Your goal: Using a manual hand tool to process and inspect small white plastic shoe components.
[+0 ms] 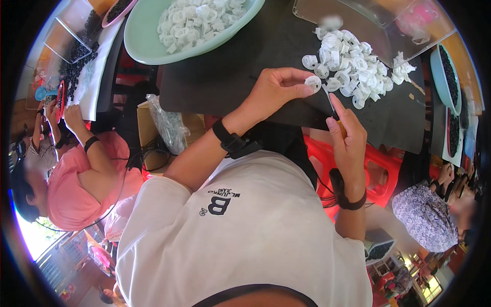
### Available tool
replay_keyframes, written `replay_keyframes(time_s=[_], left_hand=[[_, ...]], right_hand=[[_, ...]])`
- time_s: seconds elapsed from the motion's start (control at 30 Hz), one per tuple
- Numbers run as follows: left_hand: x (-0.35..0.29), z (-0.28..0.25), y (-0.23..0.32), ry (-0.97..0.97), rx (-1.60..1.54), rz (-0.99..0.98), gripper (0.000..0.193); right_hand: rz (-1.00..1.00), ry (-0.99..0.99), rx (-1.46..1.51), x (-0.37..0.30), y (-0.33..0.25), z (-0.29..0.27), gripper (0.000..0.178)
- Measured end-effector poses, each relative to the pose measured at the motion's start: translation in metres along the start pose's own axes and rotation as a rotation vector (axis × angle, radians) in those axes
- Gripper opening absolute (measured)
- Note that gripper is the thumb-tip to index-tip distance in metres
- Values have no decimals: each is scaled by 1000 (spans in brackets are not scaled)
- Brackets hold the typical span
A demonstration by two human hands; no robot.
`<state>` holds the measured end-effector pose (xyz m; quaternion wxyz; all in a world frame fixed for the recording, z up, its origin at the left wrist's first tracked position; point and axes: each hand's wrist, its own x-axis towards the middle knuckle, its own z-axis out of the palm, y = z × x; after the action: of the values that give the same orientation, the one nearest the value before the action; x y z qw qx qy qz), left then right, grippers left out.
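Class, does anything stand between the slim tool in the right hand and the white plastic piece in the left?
Nothing visible does. The slim tool in the right hand has its tip beside the white plastic piece; contact is unclear.

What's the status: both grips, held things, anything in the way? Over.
Left grip: pinching small round white plastic piece. Right grip: holding slim metal tool, tip near it. Loose pile of white plastic pieces just beyond; nothing visibly blocking.
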<state>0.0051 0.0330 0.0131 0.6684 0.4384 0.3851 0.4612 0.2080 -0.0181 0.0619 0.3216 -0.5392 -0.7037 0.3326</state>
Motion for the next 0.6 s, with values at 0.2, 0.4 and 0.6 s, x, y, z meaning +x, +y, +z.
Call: replay_keyframes(time_s=[0.2,0.4,0.6], left_hand=[[-1,-1,-1,9,-29,46,31],[-2,-1,0,-5,-25,61,30],[-1,-2,-3,-8,-44,62,31]], right_hand=[[-54,12,-18,-1,2,4,39],[-56,7,-40,1,0,6,39],[-63,4,-40,1,0,6,39]])
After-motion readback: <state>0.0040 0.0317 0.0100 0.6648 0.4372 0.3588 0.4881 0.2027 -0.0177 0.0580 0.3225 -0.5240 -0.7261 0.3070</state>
